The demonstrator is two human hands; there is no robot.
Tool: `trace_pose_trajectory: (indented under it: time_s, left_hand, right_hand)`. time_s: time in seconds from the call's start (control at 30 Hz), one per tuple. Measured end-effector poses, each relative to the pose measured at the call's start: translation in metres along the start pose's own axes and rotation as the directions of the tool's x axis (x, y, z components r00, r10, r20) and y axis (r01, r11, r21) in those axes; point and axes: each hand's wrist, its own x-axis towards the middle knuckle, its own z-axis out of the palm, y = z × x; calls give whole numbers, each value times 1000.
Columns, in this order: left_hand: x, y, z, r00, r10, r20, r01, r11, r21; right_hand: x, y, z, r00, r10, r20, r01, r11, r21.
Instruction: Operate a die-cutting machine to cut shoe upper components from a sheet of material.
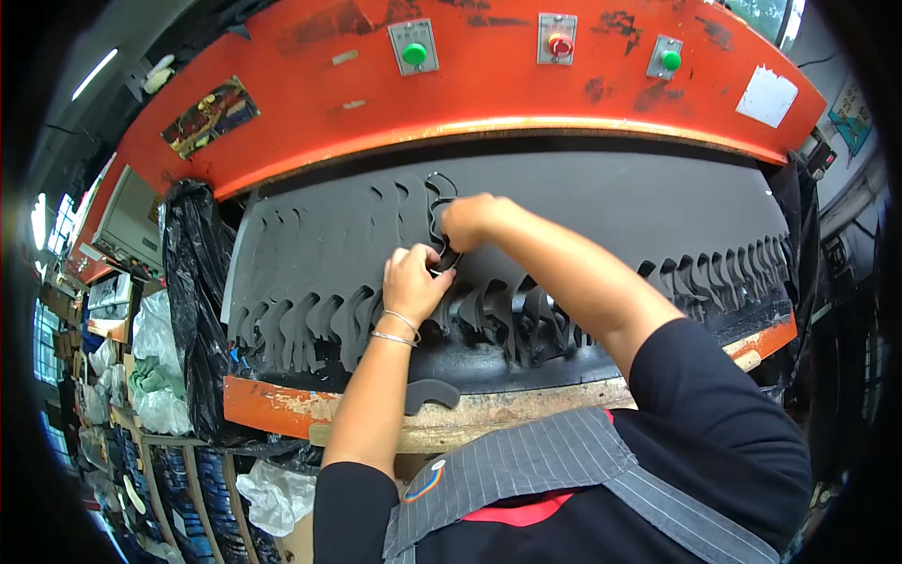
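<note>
A wavy, narrow cutting die with thin metal edges sits on a dark grey foam sheet. My right hand is closed over its upper part, the fingertips mostly hidden behind the knuckles. At its lower end, my left hand pinches it between thumb and fingers. Left of the die, curved cut lines mark the sheet. Several curved foam pieces lie along the sheet's near edge, some under my forearms. One loose foam piece rests by the wooden front edge.
Beyond the sheet stands an orange press beam with a green button, a red button and another green button. Black plastic hangs at the left. A wooden rail runs along the front.
</note>
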Motion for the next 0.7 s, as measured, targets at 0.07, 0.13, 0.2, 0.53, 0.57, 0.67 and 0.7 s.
trace_pose_trajectory:
  time_s: [0.07, 0.13, 0.2, 0.53, 0.57, 0.67, 0.7]
  left_hand:
    - [3, -3, -2, 996, 37, -77, -45, 994, -99]
    - [28, 7, -3, 976, 22, -217, -96, 938, -334]
    - [34, 1, 14, 989, -36, -144, -63, 777, -626]
    - [57, 0, 7, 906, -141, 399, 39, 967, 252]
    - [61, -2, 13, 914, -121, 387, 24, 968, 248]
    - [65, 0, 33, 920, -106, 376, 19, 974, 227]
    - [65, -3, 33, 913, -117, 391, 31, 975, 221]
  right_hand:
    - [19, 2, -13, 978, -28, 209, 17, 998, 53]
    - [43, 25, -9, 982, 29, 186, -55, 990, 133]
    - [59, 47, 9, 993, -99, 65, 95, 994, 61]
    - [-24, 40, 1, 819, 82, -568, 419, 590, 690]
    - [-27, 40, 5, 855, 63, -516, 297, 755, 584]
    - [-16, 50, 71, 851, -40, -524, 222, 931, 288]
    - [-17, 43, 88, 819, -15, -573, 196, 947, 256]
